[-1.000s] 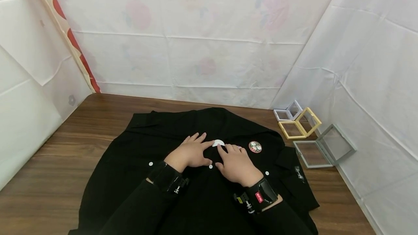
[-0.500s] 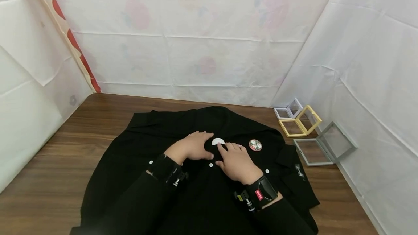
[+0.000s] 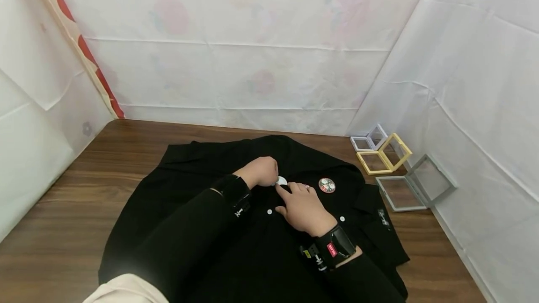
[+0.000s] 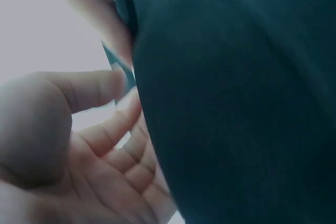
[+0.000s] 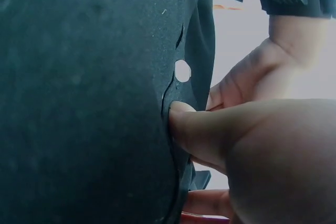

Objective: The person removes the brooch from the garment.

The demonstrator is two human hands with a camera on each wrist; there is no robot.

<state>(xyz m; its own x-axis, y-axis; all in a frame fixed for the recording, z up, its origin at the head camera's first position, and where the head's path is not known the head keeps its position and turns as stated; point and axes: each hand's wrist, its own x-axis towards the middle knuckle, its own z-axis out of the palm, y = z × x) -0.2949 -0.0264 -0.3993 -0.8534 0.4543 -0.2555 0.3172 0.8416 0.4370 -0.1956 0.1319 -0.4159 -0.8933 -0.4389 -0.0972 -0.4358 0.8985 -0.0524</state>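
Head view: left hand (image 3: 262, 171) farther up black shirt (image 3: 269, 247) than before.

Head view downward, wrist close-ups, shirt (image 3: 263, 251) shared

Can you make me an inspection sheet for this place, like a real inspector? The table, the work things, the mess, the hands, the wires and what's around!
Surface: table, brown, wood-grained.
Job's things: shirt, black, spread out; disc, white, partly hidden, between the hands.
Clutter: badge on the shirt; pale frame, yellow frame and grey frame, all open, beyond the shirt's right side.
Hands: left hand at the disc, grip unclear; right hand resting on the shirt.
Cables: nothing seen.
Surroundings: pale sheets behind and on both sides.
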